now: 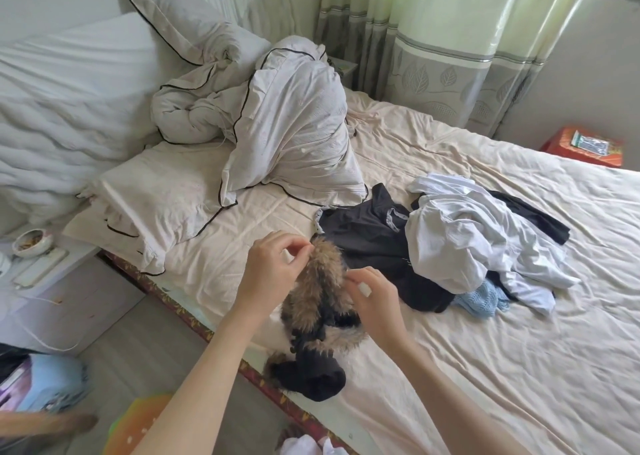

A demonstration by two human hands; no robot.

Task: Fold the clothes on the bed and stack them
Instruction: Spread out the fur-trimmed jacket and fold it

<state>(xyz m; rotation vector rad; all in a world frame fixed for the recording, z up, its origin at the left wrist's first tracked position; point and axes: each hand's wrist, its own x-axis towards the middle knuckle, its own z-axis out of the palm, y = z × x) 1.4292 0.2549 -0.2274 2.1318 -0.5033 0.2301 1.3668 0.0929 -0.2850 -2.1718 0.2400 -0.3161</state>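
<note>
A crumpled white duvet (277, 108) with dark piping is heaped at the head of the bed, partly over a cream pillow (156, 198). A white quilted headboard (59, 108) stands at the left. Beside it, a pale bedside cabinet (69, 281) carries a small bowl (31, 241) and a flat white device (41, 266). Pale green curtains (433, 39) with a grey leaf-patterned band hang at the back. A red box (585, 146) sits in the far right corner, on the floor.
</note>
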